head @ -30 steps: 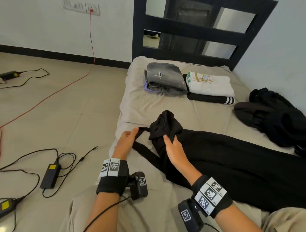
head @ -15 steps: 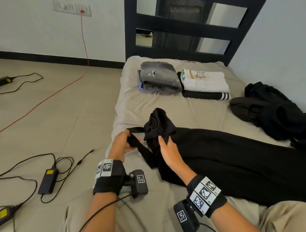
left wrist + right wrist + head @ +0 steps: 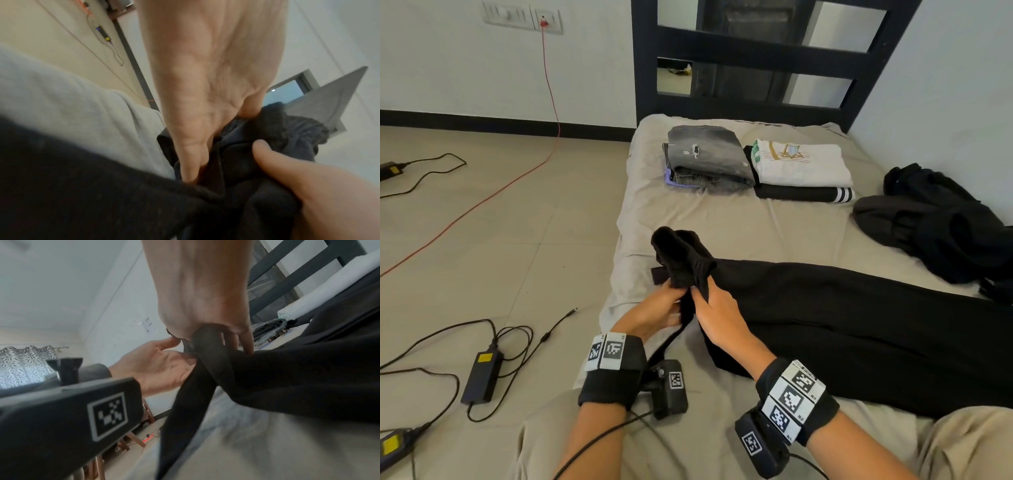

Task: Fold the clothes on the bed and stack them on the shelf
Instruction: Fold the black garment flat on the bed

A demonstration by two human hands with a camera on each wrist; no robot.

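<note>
Both hands have come together since the earlier frames: the left hand (image 3: 654,310), which was out to the left holding a black strap, is now right beside the right hand (image 3: 717,317) at the bunched end of the black garment (image 3: 859,325). The right hand pinches a fold of this bunched end (image 3: 681,260) with curled fingers and lifts it up from the bed (image 3: 722,222). The left hand lies under the cloth with the palm turned up, the thumb on the fabric; how firmly it grips I cannot tell. I think the end is held up so that it can be straightened before folding. Most of the garment lies flat across the near part of the bed, reaching to the right. Two folded piles (image 3: 756,164) wait at the far end, probably for the shelf later.
</note>
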